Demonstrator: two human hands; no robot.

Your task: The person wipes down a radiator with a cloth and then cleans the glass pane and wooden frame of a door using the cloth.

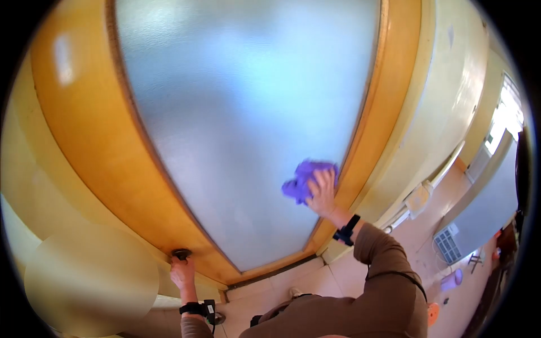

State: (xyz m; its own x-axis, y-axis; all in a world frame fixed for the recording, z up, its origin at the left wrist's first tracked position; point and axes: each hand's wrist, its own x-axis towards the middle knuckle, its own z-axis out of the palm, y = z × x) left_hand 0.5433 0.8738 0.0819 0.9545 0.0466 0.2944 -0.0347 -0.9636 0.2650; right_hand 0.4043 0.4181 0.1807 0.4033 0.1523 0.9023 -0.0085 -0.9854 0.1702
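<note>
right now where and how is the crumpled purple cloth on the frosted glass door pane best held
Probably by its bunched middle, from the room side, palm facing the pane: the cloth lies against it, outer folds exposed under the right hand.

Cloth (pixel 307 181) purple; door frame (pixel 84 129) orange-yellow; glass pane (pixel 248 112) bluish; sleeve (pixel 386 253) seemingly brown.

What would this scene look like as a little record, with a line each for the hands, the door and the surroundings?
left hand: at the dark handle, near the door's edge
right hand: on a bunched purple cloth, over the lower right of the glass
door: orange-brown wood around frosted glass
wrists: black band on the right, another on the left
sleeves: brown
floor: pale tiles
off to the right: a purple container
</note>
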